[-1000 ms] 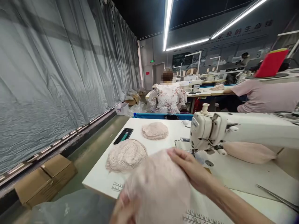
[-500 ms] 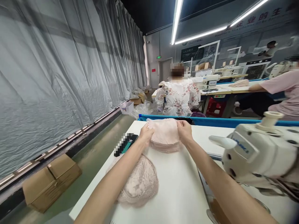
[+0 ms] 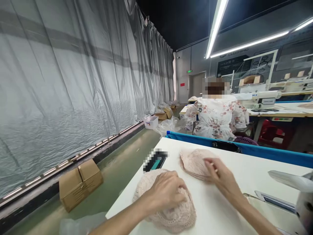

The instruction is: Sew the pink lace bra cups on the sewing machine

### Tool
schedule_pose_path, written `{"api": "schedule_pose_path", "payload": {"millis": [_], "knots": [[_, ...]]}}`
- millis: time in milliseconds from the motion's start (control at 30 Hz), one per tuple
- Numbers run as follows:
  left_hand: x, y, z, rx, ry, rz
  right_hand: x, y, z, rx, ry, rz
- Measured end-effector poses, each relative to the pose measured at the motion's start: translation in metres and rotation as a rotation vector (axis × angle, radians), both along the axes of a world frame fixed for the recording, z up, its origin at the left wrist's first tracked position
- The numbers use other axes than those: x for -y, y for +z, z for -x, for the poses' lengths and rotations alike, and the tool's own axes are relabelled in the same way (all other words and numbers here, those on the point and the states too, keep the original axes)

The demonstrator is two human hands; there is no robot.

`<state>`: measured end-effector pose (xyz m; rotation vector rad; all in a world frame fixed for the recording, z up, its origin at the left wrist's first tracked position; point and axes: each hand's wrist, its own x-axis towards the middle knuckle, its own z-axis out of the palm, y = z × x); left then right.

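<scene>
On the white table (image 3: pixel 215 212) lie two piles of pale pink lace fabric pieces, shaped like bra cups. My left hand (image 3: pixel 168 189) rests on top of the nearer lace pile (image 3: pixel 178 217), its fingers bent and spread over the domed surface. Farther back sits the other lace pile (image 3: pixel 195 163), flat on the table. At the right edge of that pile is my right hand (image 3: pixel 220 176), its fingers curled and smeared by motion. Whether it still pinches the edge is unclear.
A dark phone-like object (image 3: pixel 156 161) lies at the table's left edge. Part of a sewing machine (image 3: pixel 303 195) stands at right. Blue cloth (image 3: pixel 190 138) runs along the far edge. Ahead sits a person in a floral top (image 3: pixel 217 114). A cardboard box (image 3: pixel 80 182) is on the floor.
Both hands held the far pile by its sides, raised; now it lies on the table. My left hand has come back onto the nearer pile. The view has swung left.
</scene>
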<state>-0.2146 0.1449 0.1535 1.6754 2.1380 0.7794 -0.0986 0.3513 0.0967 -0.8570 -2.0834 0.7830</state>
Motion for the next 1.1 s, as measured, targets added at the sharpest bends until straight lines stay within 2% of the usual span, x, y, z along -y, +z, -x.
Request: {"api": "schedule_pose_path", "payload": {"millis": [67, 100, 167, 233, 467, 633, 833, 1100], "knots": [[0.016, -0.007, -0.004, -0.014, -0.011, 0.022, 0.032, -0.007, -0.009, 0.037, 0.251, -0.052], [0.021, -0.011, -0.006, -0.015, -0.007, 0.024, 0.047, -0.012, -0.014, 0.053, 0.331, -0.070], [0.025, -0.019, -0.008, -0.004, 0.015, -0.001, 0.072, -0.021, -0.024, 0.090, 0.424, -0.078], [0.025, -0.025, -0.008, 0.026, 0.047, -0.051, 0.088, -0.029, -0.033, 0.125, 0.454, -0.069], [0.027, -0.032, 0.001, 0.324, 0.131, -0.260, 0.109, -0.031, -0.037, 0.253, 0.417, -0.027], [0.030, -0.035, 0.012, 0.685, 0.299, -0.520, 0.120, -0.035, -0.024, 0.379, 0.295, 0.029], [0.038, -0.028, 0.031, 1.031, 0.387, -0.779, 0.125, -0.033, -0.015, 0.441, 0.222, 0.107], [0.056, -0.016, 0.043, 1.253, 0.425, -0.955, 0.124, -0.024, -0.015, 0.375, 0.244, 0.111]]}}
